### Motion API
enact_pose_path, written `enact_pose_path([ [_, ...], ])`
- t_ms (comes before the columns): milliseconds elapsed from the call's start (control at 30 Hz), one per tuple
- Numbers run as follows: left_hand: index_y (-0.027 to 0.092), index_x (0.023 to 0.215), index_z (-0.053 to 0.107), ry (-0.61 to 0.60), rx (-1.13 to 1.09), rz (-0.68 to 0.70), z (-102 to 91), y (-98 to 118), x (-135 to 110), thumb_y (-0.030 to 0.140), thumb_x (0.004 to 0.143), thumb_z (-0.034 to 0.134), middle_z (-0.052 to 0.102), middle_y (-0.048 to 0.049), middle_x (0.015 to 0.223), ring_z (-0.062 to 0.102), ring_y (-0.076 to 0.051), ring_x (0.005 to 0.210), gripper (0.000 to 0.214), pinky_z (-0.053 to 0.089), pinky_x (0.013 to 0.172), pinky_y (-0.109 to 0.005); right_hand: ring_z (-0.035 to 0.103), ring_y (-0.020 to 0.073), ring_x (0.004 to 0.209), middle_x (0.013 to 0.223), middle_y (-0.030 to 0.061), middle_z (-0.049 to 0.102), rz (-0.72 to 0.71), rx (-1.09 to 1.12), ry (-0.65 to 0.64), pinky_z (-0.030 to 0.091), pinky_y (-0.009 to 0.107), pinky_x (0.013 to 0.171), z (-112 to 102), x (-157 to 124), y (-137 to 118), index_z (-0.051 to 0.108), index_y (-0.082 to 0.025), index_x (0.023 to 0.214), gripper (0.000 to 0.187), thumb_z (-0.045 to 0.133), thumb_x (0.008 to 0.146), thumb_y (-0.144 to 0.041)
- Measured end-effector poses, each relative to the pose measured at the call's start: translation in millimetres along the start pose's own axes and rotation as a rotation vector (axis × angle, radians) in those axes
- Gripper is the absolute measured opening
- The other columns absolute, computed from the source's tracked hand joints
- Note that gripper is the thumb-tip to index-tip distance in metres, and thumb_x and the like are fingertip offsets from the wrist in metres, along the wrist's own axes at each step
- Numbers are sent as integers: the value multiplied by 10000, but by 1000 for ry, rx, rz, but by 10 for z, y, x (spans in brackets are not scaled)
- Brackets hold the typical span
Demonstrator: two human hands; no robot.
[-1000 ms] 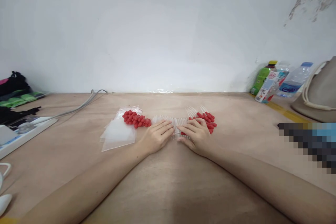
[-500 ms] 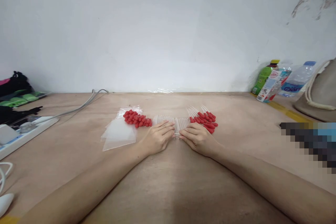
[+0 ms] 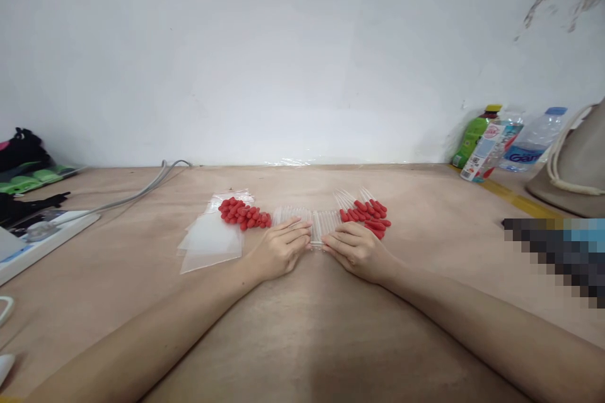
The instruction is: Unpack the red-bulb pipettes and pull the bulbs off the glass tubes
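A row of clear glass dropper tubes (image 3: 324, 221) lies side by side on the table in front of me. Curled fingers of my left hand (image 3: 283, 245) and my right hand (image 3: 354, 247) meet close together at the row's near edge. Between the fingertips runs one glass tube (image 3: 316, 243) lying crosswise, with both hands closed on its ends. Left of the row, a pile of red rubber bulbs (image 3: 242, 213) rests partly on clear plastic bags (image 3: 212, 242). To the right lie several droppers with red bulbs (image 3: 362, 211), their glass tips pointing away. The undersides of my fingers are hidden.
A white power strip (image 3: 70, 223) with a grey cable (image 3: 137, 192) lies at the left, near black fabric items (image 3: 23, 151). At the back right are a green bottle (image 3: 475, 138), a carton-like bottle (image 3: 489, 151), a water bottle (image 3: 534, 141) and a grey bag (image 3: 574, 157).
The view has shifted slightly, so everything sits a little further left. My hands keep nearly the same pose at the tube.
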State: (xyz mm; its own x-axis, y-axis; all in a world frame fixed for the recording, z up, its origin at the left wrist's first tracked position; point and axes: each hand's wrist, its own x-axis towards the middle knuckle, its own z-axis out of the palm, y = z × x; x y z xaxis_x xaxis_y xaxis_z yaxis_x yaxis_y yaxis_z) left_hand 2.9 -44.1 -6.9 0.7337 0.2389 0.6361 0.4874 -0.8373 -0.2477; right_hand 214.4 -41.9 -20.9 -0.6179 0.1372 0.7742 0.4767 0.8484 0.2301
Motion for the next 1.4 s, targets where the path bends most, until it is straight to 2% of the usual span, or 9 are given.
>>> enact_pose_path([
  [267,125,867,598,4,-18,5,-1,10,-5,131,857,447,684,-78,929,584,-173,1030,151,453,962,-366,538,149,711,700,47,632,-24,-52,-61,452,290,640,-34,-55,12,610,-128,913,152,471,854,-142],
  [500,141,901,584,72,-28,-43,-41,-61,-97,114,840,477,676,-65,932,593,-176,1002,126,465,926,-364,550,145,709,753,33,667,-7,-65,-1,431,299,654,-166,-157,104,635,-150,896,129,549,804,-125],
  [600,164,922,580,136,9,-177,-90,-140,-183,125,835,498,658,-56,920,605,-176,915,126,494,816,-345,551,137,678,772,18,676,183,-95,74,419,295,638,-303,-201,257,658,-194,885,120,605,778,-184],
  [667,169,931,583,158,12,-271,-117,-196,-215,144,842,494,627,-55,881,594,-154,817,128,500,720,-296,555,129,672,780,33,660,344,-35,82,426,273,616,-377,-214,388,670,-203,886,131,570,807,-235],
  [833,166,1083,538,145,68,-489,-141,-321,-219,118,851,401,512,-52,848,529,-142,772,274,480,666,-262,516,112,563,705,38,602,650,164,-78,422,251,538,-488,-287,763,655,-176,933,275,518,818,-384],
  [933,157,1116,514,135,85,-513,-128,-361,-222,97,835,391,515,-57,867,530,-147,777,313,478,669,-264,508,117,544,682,36,611,912,211,-124,417,251,513,-566,-382,984,618,-150,903,365,586,726,-468],
  [1033,163,1037,541,145,81,-483,-93,-365,-216,101,833,402,554,-50,849,548,-142,748,254,475,667,-265,525,129,573,692,51,624,1094,266,-229,413,245,499,-665,-451,1128,603,-153,787,358,616,661,-487],
  [1200,164,907,568,115,79,-402,-38,-329,-170,91,812,408,580,-36,782,557,-127,664,199,469,595,-236,516,113,551,713,58,631,1193,422,-420,400,226,458,-776,-459,1167,619,-147,796,291,628,637,-390],
  [1400,147,969,578,52,4,-352,-39,-254,-163,114,804,438,616,-55,788,577,-153,711,219,480,644,-270,533,114,567,725,50,643,1141,484,-461,407,230,483,-770,-435,1130,640,-163,776,236,604,653,-362],
])
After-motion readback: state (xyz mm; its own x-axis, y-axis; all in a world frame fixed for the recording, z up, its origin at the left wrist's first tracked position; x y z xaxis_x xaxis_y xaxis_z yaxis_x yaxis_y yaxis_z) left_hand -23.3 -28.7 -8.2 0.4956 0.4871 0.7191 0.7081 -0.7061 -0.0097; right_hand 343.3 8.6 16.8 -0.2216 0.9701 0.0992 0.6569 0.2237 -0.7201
